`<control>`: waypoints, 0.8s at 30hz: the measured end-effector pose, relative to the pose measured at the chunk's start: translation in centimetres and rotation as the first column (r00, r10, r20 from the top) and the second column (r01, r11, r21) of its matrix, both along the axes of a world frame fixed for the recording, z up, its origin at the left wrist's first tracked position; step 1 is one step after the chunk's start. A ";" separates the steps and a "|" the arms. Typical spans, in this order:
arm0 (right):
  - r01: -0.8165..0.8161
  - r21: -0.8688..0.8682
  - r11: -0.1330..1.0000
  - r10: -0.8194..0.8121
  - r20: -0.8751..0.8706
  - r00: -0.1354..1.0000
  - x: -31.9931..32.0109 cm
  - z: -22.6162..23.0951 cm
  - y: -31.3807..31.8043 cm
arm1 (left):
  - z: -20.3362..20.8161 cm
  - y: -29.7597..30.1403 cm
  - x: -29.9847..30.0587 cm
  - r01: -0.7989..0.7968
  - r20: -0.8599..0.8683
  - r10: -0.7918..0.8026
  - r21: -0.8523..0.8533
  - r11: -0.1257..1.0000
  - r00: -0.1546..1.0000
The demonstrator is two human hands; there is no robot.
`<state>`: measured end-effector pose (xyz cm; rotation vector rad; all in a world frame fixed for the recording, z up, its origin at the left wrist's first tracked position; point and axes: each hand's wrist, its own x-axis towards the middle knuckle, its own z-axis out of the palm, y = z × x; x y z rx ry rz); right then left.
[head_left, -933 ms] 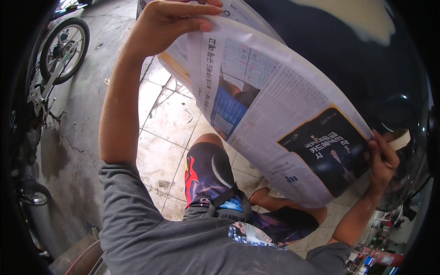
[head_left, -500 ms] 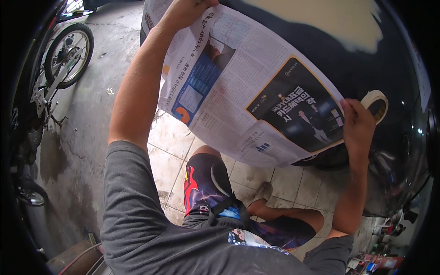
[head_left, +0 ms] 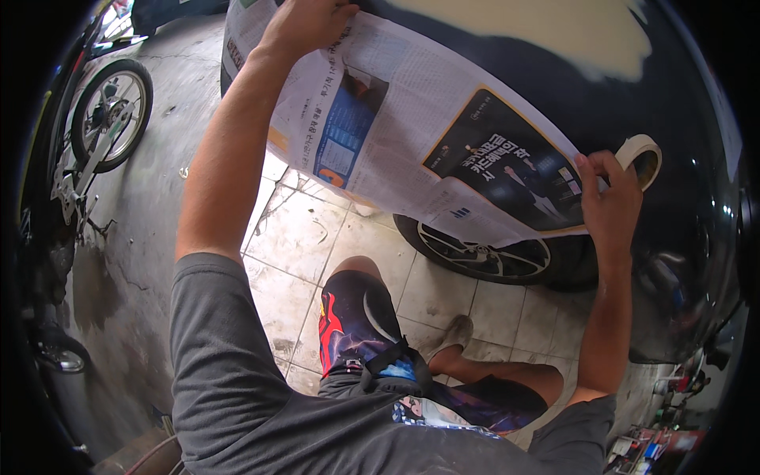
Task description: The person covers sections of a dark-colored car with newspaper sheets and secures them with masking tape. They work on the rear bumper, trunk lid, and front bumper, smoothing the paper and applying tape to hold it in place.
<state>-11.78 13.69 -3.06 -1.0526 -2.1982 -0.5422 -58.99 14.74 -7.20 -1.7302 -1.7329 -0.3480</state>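
A sheet of newspaper (head_left: 400, 99) with a dark, yellow-edged advert is stretched between my hands, against the side of a dark car (head_left: 673, 103). At its upper left edge my left hand (head_left: 310, 25) is closed on the paper, arm reaching far out. My right hand (head_left: 613, 198) pinches the right edge between thumb and fingers. Right behind those fingers is a roll of pale masking tape (head_left: 651, 149); whether they also hold it, I cannot tell. The paper's lower edge hangs loose and curls above a car wheel (head_left: 475, 257).
A cream-coloured filler patch (head_left: 570, 36) covers part of the car panel. A motorcycle wheel (head_left: 113, 115) stands on the grey concrete at the left. Pale floor tiles (head_left: 293, 229) lie under my legs. Assorted red and blue items (head_left: 653, 447) sit at the lower right.
Both hands have moved the newspaper up and slightly left, closer to the car. Its lower edge has lifted, so the car wheel beneath now shows.
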 end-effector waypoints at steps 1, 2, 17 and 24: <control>0.000 -0.017 1.000 0.000 0.006 1.000 0.5 0.0 0.0 | 0.0 -0.1 0.1 -0.030 0.111 0.020 0.086 0.996 0.994; -0.027 -0.017 0.999 0.027 0.008 1.000 0.8 0.3 0.2 | 0.0 0.0 0.1 -0.070 0.223 0.032 0.163 0.984 0.974; 0.059 0.215 0.975 -0.070 0.045 0.997 1.9 -2.1 2.7 | -3.9 -0.7 5.8 -0.074 0.401 -0.274 0.668 0.740 0.874; 0.006 -0.145 0.989 -0.009 -0.023 1.000 2.6 -1.3 2.5 | -8.2 2.9 15.5 0.048 0.312 -0.334 0.662 0.748 0.889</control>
